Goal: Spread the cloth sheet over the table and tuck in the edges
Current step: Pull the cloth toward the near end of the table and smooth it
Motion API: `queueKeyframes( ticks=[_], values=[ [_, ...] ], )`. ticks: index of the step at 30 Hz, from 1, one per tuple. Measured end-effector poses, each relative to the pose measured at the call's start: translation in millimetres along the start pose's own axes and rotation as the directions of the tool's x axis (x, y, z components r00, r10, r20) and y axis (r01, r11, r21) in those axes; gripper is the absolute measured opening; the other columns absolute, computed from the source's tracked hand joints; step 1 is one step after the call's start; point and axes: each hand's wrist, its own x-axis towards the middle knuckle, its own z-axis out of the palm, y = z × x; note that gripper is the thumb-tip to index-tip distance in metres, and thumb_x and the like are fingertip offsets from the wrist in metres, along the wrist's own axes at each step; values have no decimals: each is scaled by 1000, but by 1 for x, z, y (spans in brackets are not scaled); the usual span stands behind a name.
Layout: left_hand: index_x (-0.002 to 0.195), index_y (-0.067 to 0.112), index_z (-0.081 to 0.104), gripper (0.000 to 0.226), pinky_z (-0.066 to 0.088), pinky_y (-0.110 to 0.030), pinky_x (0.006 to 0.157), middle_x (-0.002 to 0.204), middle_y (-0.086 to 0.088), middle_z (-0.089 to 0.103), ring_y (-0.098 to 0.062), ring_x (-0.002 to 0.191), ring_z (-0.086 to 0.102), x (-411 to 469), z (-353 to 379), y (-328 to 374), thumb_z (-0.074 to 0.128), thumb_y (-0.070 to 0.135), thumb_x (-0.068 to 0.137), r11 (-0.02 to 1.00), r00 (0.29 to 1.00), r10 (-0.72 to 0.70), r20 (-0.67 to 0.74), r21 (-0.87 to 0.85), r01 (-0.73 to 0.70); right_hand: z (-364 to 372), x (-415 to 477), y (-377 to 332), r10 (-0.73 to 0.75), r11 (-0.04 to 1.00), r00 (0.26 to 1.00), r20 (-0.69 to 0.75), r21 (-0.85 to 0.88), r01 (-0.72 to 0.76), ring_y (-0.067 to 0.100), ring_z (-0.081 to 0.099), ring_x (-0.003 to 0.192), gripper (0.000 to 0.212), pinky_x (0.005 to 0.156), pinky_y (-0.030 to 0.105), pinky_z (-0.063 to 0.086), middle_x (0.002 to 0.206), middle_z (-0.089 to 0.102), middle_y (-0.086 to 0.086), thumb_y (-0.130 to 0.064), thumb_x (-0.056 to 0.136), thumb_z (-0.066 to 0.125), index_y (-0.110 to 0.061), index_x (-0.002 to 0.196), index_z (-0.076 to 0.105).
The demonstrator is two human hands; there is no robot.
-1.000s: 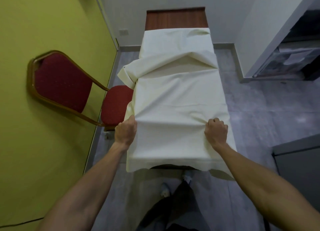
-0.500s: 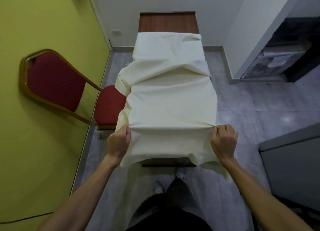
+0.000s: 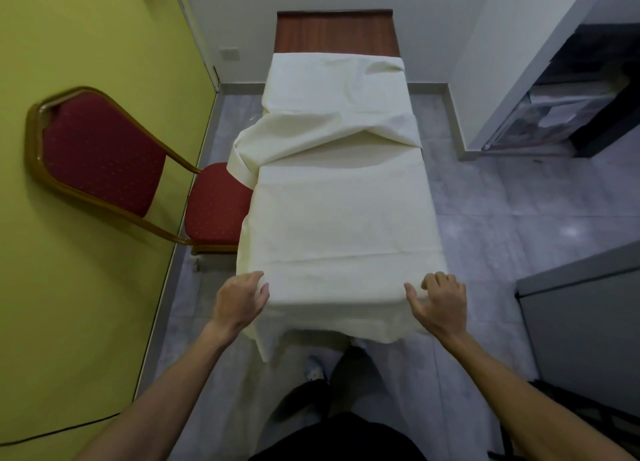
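Cloth sheet (image 3: 339,218): lies along the table (image 3: 334,31), folded across the middle, near edge overhanging.
Left grip (image 3: 239,303): clutches the sheet's near left corner.
Right grip (image 3: 438,305): fingers curled, pinching the near right corner.

text: none readable | labels: none | brands: none | numbers, signs: none

Yellow-green wall (image 3: 86,45) left, red chair (image 3: 104,152) beside it, grey tiled floor (image 3: 502,201)
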Motion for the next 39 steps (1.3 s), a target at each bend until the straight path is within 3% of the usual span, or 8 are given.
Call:
queueKeyframes(
  ticks=[5, 8, 15, 24, 28, 32, 36, 39],
  values=[
    [118, 7, 67, 35, 52, -39, 93, 116, -10, 70, -27, 106, 65, 55, 15, 15, 70, 24, 88, 990, 993, 120, 17, -70, -119, 11, 60, -11, -49, 996, 998, 29, 78, 47, 28, 59, 92, 30, 77, 40, 44, 104, 65, 10, -31, 89, 68, -10, 111, 67],
    [124, 8, 65, 40, 45, -40, 104, 125, -9, 66, -28, 119, 59, 79, 29, 24, 69, 27, 90, 988, 988, 135, 81, -83, -128, 27, 88, -11, -154, 984, 979, 134, 108, 140, 33, 59, 107, 33, 89, 47, 47, 117, 64, 15, -14, 87, 72, -8, 119, 65],
    [99, 11, 75, 13, 43, -44, 105, 128, -11, 65, -35, 124, 55, 75, 62, 21, 68, 17, 90, 990, 991, 122, 56, -77, -117, 50, 92, 6, -238, 960, 958, 159, 191, 206, 37, 63, 106, 8, 89, 47, 48, 112, 69, 16, -4, 88, 68, -3, 95, 70],
    [94, 8, 72, 6, 46, -50, 102, 120, -13, 69, -37, 117, 61, 77, 72, 23, 69, 11, 90, 991, 995, 99, -25, -84, -100, 63, 95, 8, -219, 969, 966, 139, 150, 198, 34, 62, 106, 13, 86, 44, 40, 110, 68, 13, -12, 92, 56, -7, 95, 67],
    [110, 2, 67, 30, 47, -47, 99, 114, -18, 69, -36, 114, 62, 78, 59, 19, 48, 21, 98, 990, 994, 111, 19, -93, -109, 46, 96, 3, -198, 968, 974, 108, 175, 178, 37, 63, 99, 19, 86, 43, 43, 106, 67, 16, -9, 97, 46, -2, 105, 62],
    [110, 1, 66, 34, 47, -42, 95, 108, -18, 69, -35, 101, 66, 70, 30, 29, 40, 20, 99, 982, 988, 148, -43, -114, -152, 26, 81, -1, -107, 963, 993, 40, 254, 93, 40, 58, 120, 29, 102, 51, 50, 124, 63, 25, -12, 102, 43, 4, 120, 60],
    [111, 1, 67, 59, 52, -44, 95, 112, -20, 69, -35, 105, 67, 42, 16, 34, 17, 31, 108, 969, 979, 181, -93, -151, -194, 15, 51, -7, -108, 949, 993, -43, 294, 116, 38, 59, 120, 27, 97, 56, 52, 124, 63, 25, -8, 102, 40, 4, 118, 58],
    [114, 0, 67, 54, 50, -44, 98, 116, -20, 68, -35, 108, 66, 21, 20, 31, 22, 30, 108, 969, 981, 169, -98, -165, -184, 6, 28, -15, -73, 947, 997, -25, 313, 77, 37, 57, 125, 29, 101, 54, 51, 132, 59, 23, 1, 97, 46, 1, 125, 54]
  ],
)
